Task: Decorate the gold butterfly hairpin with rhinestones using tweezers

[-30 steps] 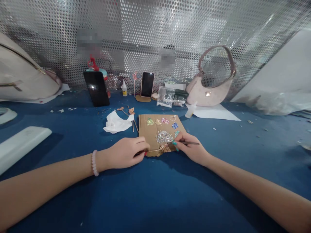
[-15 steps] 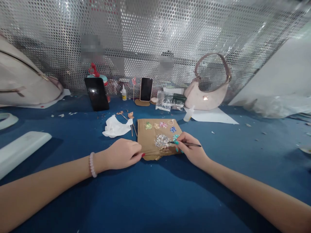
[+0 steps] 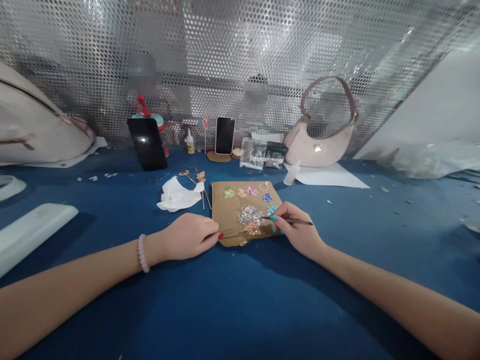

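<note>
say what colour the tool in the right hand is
The tool is dark, nearly black; head view.

We could pass over the near table [image 3: 240, 300]; beyond the cardboard [image 3: 226, 216], packets [image 3: 252, 154] and handbag [image 3: 318, 151], perhaps touching, block our way.

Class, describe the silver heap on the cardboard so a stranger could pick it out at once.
On the blue table lies a brown cardboard sheet. Near its middle, by the tip of the thin dark tool in the right hand, is the silver heap. It is the largest, silver among smaller green, gold, pink and blue heaps.
</note>
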